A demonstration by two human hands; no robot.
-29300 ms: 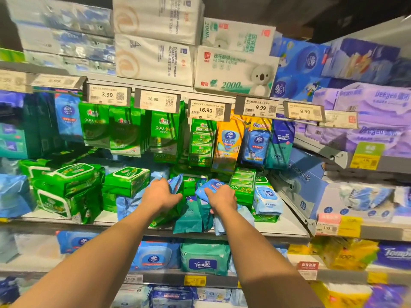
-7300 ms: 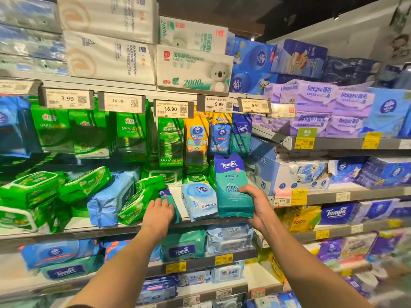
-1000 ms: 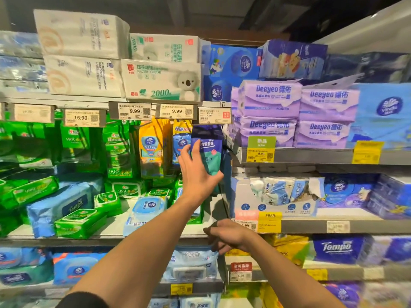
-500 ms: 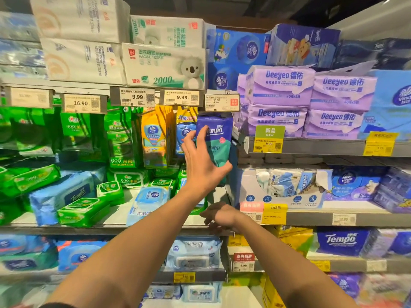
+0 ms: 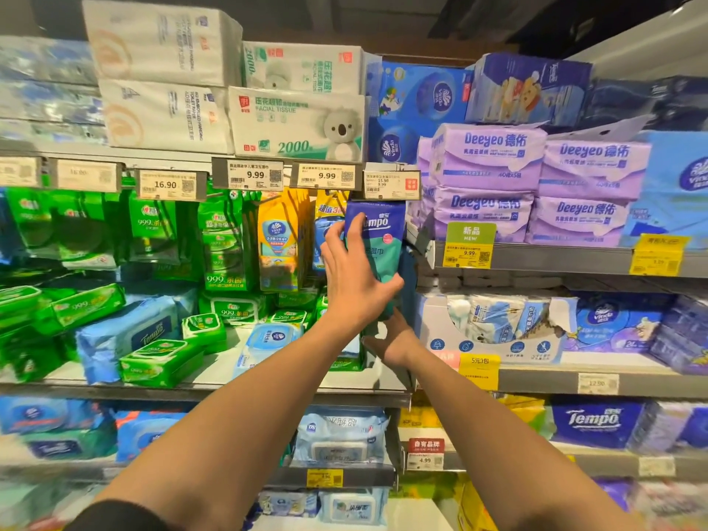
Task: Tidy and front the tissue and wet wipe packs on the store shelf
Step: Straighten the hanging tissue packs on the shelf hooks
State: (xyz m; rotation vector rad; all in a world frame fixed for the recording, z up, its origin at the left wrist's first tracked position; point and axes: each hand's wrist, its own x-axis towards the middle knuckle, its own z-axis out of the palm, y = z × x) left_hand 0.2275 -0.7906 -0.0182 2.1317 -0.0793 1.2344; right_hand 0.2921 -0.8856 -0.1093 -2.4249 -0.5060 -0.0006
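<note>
A blue and teal Tempo wet wipe pack (image 5: 383, 243) stands upright at the right end of the hanging row, just under a price tag (image 5: 390, 183). My left hand (image 5: 356, 277) lies over its front, with the fingers spread on the left side and the thumb round the lower right. My right hand (image 5: 398, 341) is below, gripping the pack's bottom end; its fingers are partly hidden behind my left wrist. Green wipe packs (image 5: 161, 362), a blue Tempo pack (image 5: 126, 339) and a light-blue pack (image 5: 268, 339) lie loosely on the shelf (image 5: 268, 389) to the left.
Yellow hanging packs (image 5: 277, 239) and green hanging packs (image 5: 222, 239) fill the row to the left. Purple Deeyeo tissue packs (image 5: 486, 159) sit on the neighbouring bay's upper shelf, with a torn display box (image 5: 490, 323) below. White tissue bundles (image 5: 295, 120) are stacked on top.
My right hand has risen from the shelf edge to the bottom of the Tempo pack. My left hand stays on the pack's front, closing a little more around it.
</note>
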